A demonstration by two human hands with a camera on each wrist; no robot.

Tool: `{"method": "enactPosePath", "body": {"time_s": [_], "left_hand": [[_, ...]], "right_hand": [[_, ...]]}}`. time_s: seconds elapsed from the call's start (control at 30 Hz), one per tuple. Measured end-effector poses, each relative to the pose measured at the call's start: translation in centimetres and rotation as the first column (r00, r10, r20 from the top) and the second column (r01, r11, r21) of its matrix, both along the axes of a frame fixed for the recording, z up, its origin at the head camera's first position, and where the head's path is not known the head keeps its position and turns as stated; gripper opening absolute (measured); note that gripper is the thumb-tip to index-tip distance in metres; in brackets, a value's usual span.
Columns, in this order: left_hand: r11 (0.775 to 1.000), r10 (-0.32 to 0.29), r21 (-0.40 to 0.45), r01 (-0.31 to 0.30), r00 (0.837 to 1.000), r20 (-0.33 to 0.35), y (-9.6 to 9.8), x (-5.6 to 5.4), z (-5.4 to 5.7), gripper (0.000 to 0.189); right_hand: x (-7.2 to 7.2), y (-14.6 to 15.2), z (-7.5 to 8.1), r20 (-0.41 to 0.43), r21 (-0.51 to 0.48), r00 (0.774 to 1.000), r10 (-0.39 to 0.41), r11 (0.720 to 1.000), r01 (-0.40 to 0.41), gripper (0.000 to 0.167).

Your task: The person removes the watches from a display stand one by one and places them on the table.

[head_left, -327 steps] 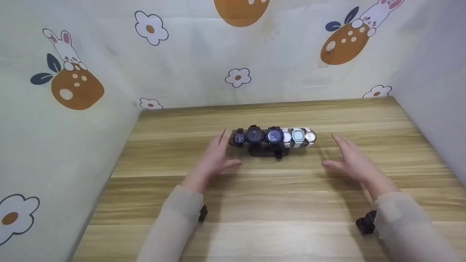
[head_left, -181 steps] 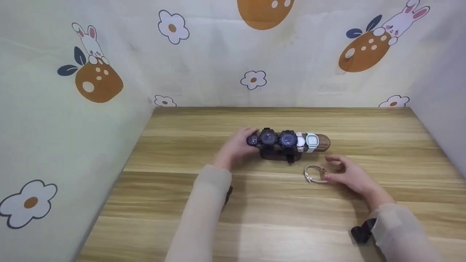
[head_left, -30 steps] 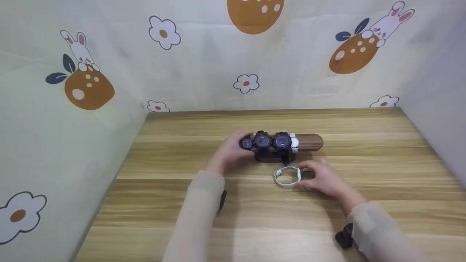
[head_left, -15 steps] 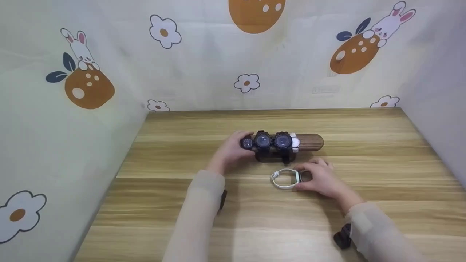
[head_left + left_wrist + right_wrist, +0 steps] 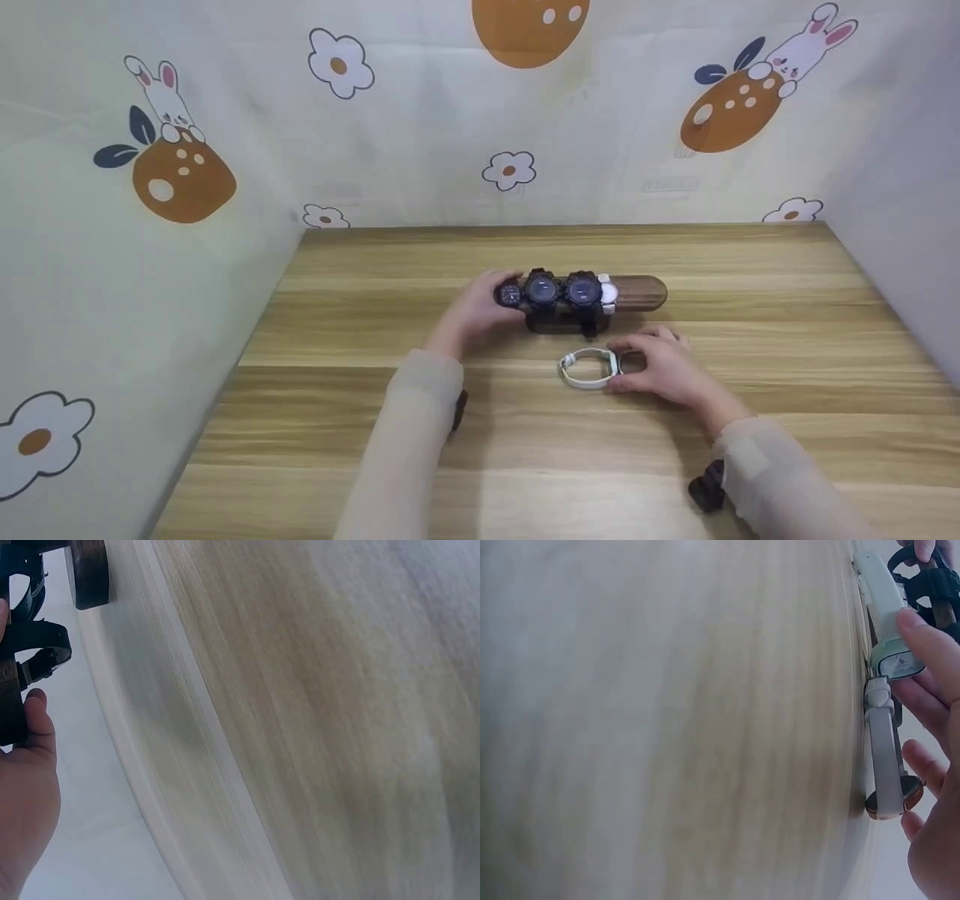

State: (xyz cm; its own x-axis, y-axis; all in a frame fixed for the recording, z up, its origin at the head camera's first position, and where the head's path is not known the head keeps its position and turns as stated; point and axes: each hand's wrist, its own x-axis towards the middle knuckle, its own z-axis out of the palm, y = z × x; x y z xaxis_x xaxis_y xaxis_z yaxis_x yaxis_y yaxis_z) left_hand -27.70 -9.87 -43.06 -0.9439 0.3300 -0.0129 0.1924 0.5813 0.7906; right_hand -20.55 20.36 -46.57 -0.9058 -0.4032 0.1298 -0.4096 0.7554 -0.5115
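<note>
My left hand [image 5: 480,306] grips the left end of a dark wooden watch stand [image 5: 643,292], fingers behind and thumb in front. On the stand's bar sit a small black watch [image 5: 509,294], two big black round watches [image 5: 541,288] and a white watch [image 5: 609,292]; its right end is bare wood. In front of it, my right hand [image 5: 661,367] pinches a mint-green watch [image 5: 900,660] at its case, the buckled strap looped to the left, low at the table. A second watch with a pale strap [image 5: 885,757] stands right beside it, partly hidden under my right hand in the head view.
The wood-grain table [image 5: 360,300] runs back to a wall [image 5: 420,135] printed with flowers, oranges and rabbits. Walls also rise along the left and right. A black wrist camera [image 5: 706,487] hangs under the right sleeve.
Earlier the hands were apart from the stand. The pale-strapped watch, then the mint-green one, came off its right end onto the table. Lately the mint-green watch shifted slightly left, then stayed still.
</note>
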Motion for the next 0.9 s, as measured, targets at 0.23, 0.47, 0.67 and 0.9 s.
{"method": "enactPosePath", "body": {"time_s": [0.23,0.47,0.67,0.9], "left_hand": [[1.0,-0.025,-0.02,0.024,0.999,-0.033,-0.1,-0.2,-0.1,0.074],[1.0,-0.025,-0.008,0.025,0.999,-0.04,-0.1,-0.2,-0.1,0.073],[1.0,-0.024,0.013,0.024,0.999,-0.048,0.0,-0.3,-0.2,0.073],[1.0,-0.029,0.004,0.03,0.998,-0.051,0.0,-0.3,-0.2,0.073]], "right_hand": [[-0.3,0.5,0.4,0.008,-0.044,0.999,-0.034,0.998,0.035,0.057],[-0.6,0.6,1.6,-0.005,-0.08,0.996,-0.085,0.993,0.084,0.054],[-1.0,0.5,2.8,-0.039,-0.103,0.993,-0.107,0.989,0.103,0.053],[-1.4,0.6,3.6,-0.029,-0.132,0.99,-0.138,0.982,0.133,0.052]]}}
